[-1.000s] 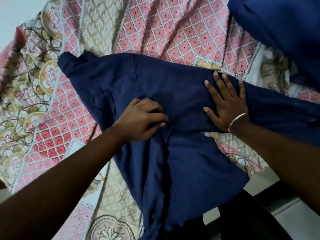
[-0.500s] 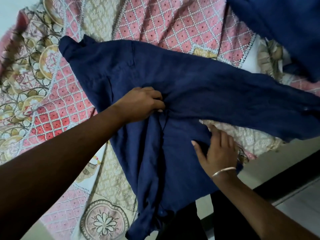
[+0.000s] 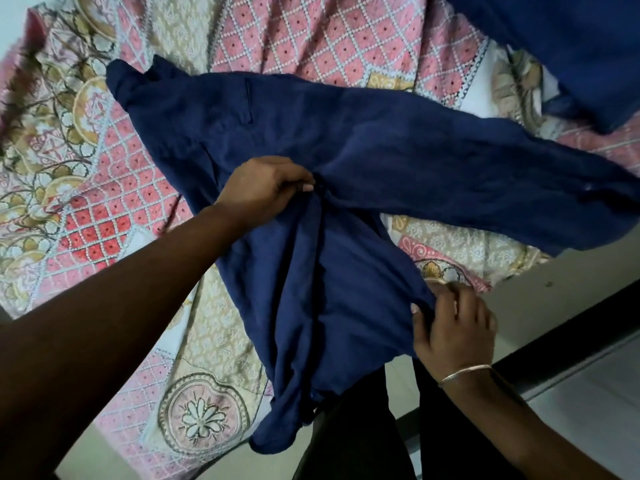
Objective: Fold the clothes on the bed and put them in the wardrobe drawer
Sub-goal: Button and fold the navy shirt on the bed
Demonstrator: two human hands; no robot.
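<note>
A pair of navy blue trousers lies spread across the patterned bed cover, one leg running right, the other hanging toward me over the bed's edge. My left hand pinches the cloth at the crotch, fingers curled. My right hand, with a thin bangle on the wrist, grips the edge of the near leg at the bed's corner.
Another dark blue cloth lies at the top right of the bed. The bed's pale edge and a dark frame strip run along the right, with light floor beyond. My dark-clothed legs stand against the bed.
My right hand left the flat cloth near the trousers' middle, dropped toward me and took hold of the near leg's edge. My left hand kept its pinch at the crotch.
</note>
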